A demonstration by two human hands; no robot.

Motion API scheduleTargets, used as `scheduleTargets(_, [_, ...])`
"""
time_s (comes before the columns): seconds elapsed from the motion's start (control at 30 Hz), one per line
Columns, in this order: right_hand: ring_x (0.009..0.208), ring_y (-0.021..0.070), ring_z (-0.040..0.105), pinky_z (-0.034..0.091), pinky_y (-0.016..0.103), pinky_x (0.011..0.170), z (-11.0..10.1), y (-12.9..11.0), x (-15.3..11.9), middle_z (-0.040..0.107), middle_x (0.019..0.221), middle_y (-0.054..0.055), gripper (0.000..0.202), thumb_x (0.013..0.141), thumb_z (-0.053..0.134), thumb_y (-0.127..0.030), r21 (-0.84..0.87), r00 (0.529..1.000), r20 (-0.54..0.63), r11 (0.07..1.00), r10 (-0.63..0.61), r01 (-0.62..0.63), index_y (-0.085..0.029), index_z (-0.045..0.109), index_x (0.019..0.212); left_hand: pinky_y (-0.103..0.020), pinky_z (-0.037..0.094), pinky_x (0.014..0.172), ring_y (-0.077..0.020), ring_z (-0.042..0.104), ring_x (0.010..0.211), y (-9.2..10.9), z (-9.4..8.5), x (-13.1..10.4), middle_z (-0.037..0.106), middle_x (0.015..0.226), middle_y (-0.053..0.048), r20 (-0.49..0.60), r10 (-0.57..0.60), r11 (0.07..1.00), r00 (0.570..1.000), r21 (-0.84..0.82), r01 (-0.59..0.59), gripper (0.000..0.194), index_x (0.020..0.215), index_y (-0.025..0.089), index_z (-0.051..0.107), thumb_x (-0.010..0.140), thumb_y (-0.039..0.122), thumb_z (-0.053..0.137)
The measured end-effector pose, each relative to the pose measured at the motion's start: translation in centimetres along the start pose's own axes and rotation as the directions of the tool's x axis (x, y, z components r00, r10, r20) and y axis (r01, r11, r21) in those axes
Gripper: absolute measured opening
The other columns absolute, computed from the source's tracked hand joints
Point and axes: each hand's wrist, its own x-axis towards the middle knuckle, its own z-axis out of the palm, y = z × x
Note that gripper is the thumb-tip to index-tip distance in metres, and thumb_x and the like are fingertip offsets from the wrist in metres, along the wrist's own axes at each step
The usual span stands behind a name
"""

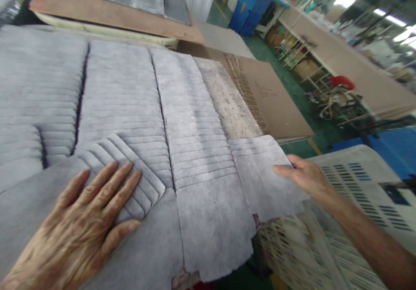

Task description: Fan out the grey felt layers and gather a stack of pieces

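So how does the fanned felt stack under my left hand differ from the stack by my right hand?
The left hand lies flat on top of the skewed stack, whose sheets fan diagonally. The right hand holds the edge of the right stack, whose sheets overlap straight and which overhangs the white crate. Both are grey felt sheets.

Two hands (87, 220), four felt rows (191, 121)

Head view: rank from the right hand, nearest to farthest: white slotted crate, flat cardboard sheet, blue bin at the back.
From the right hand:
1. White slotted crate, directly beside and below the hand.
2. Flat cardboard sheet, ahead of it, past the grey felt stack.
3. Blue bin, far back by the aisle.
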Motion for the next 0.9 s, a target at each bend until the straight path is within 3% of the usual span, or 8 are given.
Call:
scheduleTargets(0.1, [0.060,0.0172,0.058,0.037,0.025,0.054,0.0,0.1,0.1,0.065,0.063,-0.002,0.029,0.066,0.065,-0.036,0.064,0.999,0.041,0.998,0.008,-0.011,-0.018,0.066,0.089,-0.047,0.015,0.112,-0.0218,0.028,0.135,-0.2,-0.3,0.0,0.038,0.143,-0.001,0.080,0.001,0.997,0.997,-0.077,0.005,0.062,0.134,0.025,0.040,0.088,0.061,0.023])
scheduleTargets(0.2, [0.060,0.0162,0.058,0.038,0.024,0.055,0.0,-0.3,-0.5,0.066,0.065,-0.002,0.028,0.064,0.067,-0.032,0.093,1.000,0.003,0.995,0.023,-0.023,-0.018,0.068,0.087,-0.047,0.013,0.113,-0.0216,0.024,0.137,-0.5,-0.5,-0.1,0.035,0.146,-0.002,0.123,0.014,0.999,0.992,-0.052,-0.007,0.060,0.136,0.024,0.037,0.088,0.058,0.025])
scheduleTargets(0.37, [0.064,0.0147,0.058,0.040,0.024,0.056,-0.7,-1.2,-2.0,0.068,0.078,-0.001,0.032,0.063,0.069,-0.032,0.183,0.988,-0.140,0.982,0.064,-0.037,-0.020,0.069,0.093,-0.048,0.011,0.113,-0.0220,0.017,0.139,-0.7,-0.8,-0.1,0.028,0.149,-0.003,0.171,0.060,0.998,0.984,0.001,-0.061,0.061,0.140,0.022,0.029,0.089,0.056,0.028])
scheduleTargets(0.5, [0.070,0.0140,0.056,0.040,0.025,0.060,-2.0,-1.1,-2.8,0.067,0.090,0.001,0.041,0.059,0.072,-0.032,0.240,0.943,-0.324,0.971,0.082,-0.002,-0.020,0.069,0.098,-0.047,0.009,0.113,-0.0221,0.014,0.140,-0.8,-0.7,-0.2,0.025,0.150,-0.003,0.209,0.055,0.997,0.976,0.045,-0.066,0.063,0.141,0.022,0.028,0.088,0.056,0.030])
scheduleTargets(0.6, [0.063,0.0142,0.053,0.041,0.027,0.054,-3.1,-1.0,-3.7,0.067,0.097,0.004,0.043,0.054,0.073,-0.027,0.431,0.902,-0.389,0.902,0.187,-0.001,-0.020,0.069,0.097,-0.049,0.008,0.112,-0.0235,0.011,0.140,-0.9,-0.6,-0.4,0.023,0.151,-0.005,0.207,0.088,0.993,0.974,0.060,-0.102,0.064,0.142,0.021,0.023,0.088,0.055,0.030])
scheduleTargets(0.8, [0.058,0.0184,0.060,0.048,0.028,0.045,-3.2,-0.9,-6.1,0.070,0.091,0.005,0.035,0.054,0.063,-0.010,0.714,0.946,-0.117,0.687,0.301,-0.130,-0.023,0.067,0.087,-0.050,0.010,0.112,-0.0247,0.014,0.139,-1.5,-0.7,-0.4,0.024,0.150,-0.006,0.148,0.115,0.993,0.982,-0.002,-0.116,0.066,0.143,0.021,0.020,0.088,0.057,0.027])
scheduleTargets(0.9, [0.059,0.0215,0.064,0.053,0.032,0.050,-2.2,-0.8,-6.8,0.071,0.087,0.005,0.044,0.055,0.060,-0.008,0.756,0.951,-0.015,0.627,0.308,-0.191,-0.025,0.066,0.095,-0.054,0.010,0.111,-0.0260,0.025,0.136,-0.6,-1.2,-0.8,0.033,0.146,-0.007,0.018,0.087,0.995,0.996,-0.053,-0.086,0.056,0.137,0.022,0.034,0.089,0.051,0.035])
